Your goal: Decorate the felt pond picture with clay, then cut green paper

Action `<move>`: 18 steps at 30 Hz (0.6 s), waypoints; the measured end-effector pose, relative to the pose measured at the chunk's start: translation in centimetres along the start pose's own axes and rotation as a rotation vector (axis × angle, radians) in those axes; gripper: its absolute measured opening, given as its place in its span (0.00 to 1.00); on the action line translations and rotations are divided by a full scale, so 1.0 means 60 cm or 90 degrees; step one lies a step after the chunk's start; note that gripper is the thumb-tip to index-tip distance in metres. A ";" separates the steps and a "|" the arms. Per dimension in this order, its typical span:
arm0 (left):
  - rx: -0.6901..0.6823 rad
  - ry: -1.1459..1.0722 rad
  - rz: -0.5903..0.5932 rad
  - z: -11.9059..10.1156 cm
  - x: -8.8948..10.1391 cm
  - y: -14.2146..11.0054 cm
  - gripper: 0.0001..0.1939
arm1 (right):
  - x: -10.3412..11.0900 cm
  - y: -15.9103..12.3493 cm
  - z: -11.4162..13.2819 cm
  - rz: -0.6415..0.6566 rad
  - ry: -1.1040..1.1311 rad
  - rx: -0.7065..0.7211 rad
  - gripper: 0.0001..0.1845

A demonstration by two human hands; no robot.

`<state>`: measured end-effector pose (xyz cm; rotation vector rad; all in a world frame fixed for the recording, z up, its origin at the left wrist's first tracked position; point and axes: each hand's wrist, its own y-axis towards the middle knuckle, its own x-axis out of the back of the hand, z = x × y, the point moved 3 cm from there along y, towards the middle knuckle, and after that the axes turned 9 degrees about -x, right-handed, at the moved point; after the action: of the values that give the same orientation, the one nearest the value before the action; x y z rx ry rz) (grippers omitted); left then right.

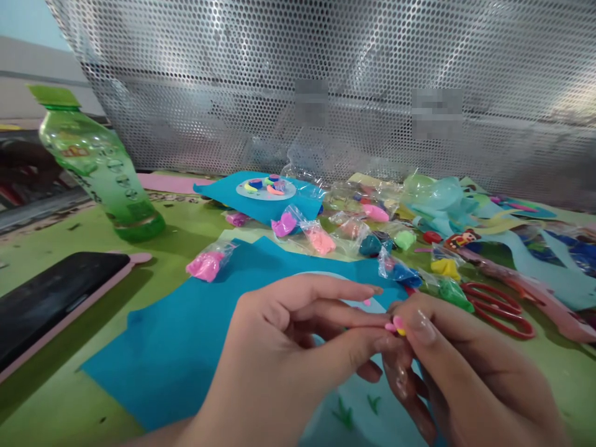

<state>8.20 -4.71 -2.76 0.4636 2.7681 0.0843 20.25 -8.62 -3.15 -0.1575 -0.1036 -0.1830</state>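
Between my two hands is a small bit of pink and yellow modelling clay (397,325). My left hand (288,338) pinches it from the left with thumb and index fingertips. From the other side, the thumb and fingers of my right hand (470,366) press on the same bit. Both hands are over a blue paper sheet (181,323) with a pale round piece (344,428) on it. Green grass-like shapes (343,415) show on that round piece below my hands. My hands hide much of the sheet's middle.
Small bags of coloured clay (321,239) lie behind the sheet. Another decorated blue sheet (223,189) sits farther back. Red-handled scissors (500,307) and a pink tool (535,292) are at right. A phone (60,298) and a green bottle (107,167) are at left. A perforated metal panel (261,74) stands behind.
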 end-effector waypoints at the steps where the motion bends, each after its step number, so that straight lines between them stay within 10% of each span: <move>1: -0.003 -0.001 -0.002 0.000 0.001 0.000 0.09 | 0.000 0.001 0.000 -0.003 -0.004 0.005 0.23; 18: -0.029 0.005 0.002 -0.004 -0.001 -0.002 0.08 | -0.002 0.005 0.002 0.046 -0.005 0.105 0.19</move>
<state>8.13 -4.84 -2.56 0.4568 2.7662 0.1495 20.21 -8.30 -3.08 0.0030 -0.1197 -0.1018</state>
